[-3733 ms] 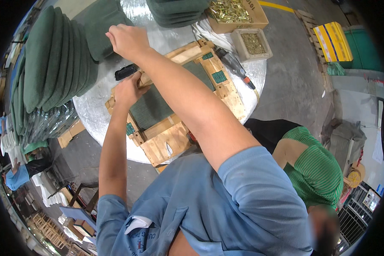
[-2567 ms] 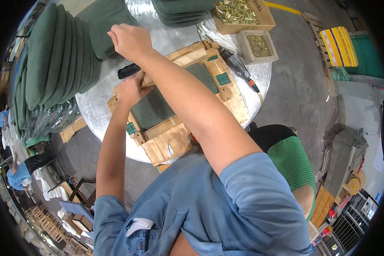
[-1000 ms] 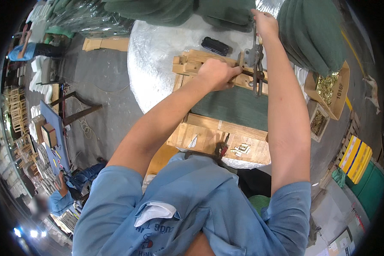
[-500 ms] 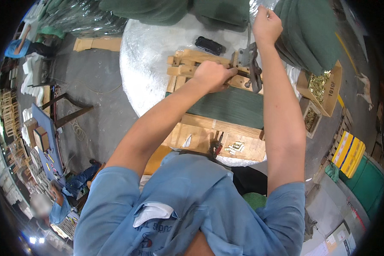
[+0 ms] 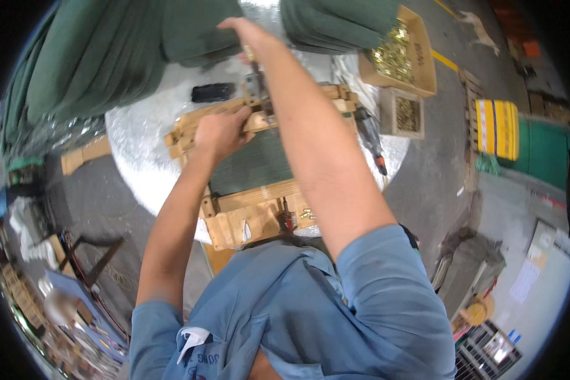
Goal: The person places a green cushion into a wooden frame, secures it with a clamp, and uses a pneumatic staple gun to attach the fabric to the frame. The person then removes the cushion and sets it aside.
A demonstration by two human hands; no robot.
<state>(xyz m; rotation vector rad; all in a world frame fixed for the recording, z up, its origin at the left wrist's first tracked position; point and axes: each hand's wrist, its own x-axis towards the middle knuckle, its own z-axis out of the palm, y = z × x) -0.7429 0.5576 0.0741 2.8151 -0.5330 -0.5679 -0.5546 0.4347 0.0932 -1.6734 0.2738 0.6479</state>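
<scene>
My right hand [image 5: 258,39] is at the top of an upright metal lever [image 5: 253,68], closed round its handle with one finger stretched to the left. The lever stands on a metal clamp [image 5: 265,105], partly hidden by my right forearm. My left hand [image 5: 220,134] is closed at the far edge of a wooden jig [image 5: 234,197], its fingertips beside a light wood piece [image 5: 257,121] under the clamp. What those fingers grip is hidden. A dark green panel [image 5: 250,163] lies in the jig, below my left hand.
Dark green covered pieces [image 5: 202,31] stand behind the jig, near a black phone-like case [image 5: 213,93]. A power driver [image 5: 369,136] lies at right, by a box of brass-coloured hardware [image 5: 424,66] and a smaller wooden box [image 5: 418,120]. Red-handled pliers [image 5: 289,218] lie in front.
The view has turned and shifted to the right, bringing the power driver into sight. My right hand has come slightly down with the lever; my left hand stays at the jig's far edge.
</scene>
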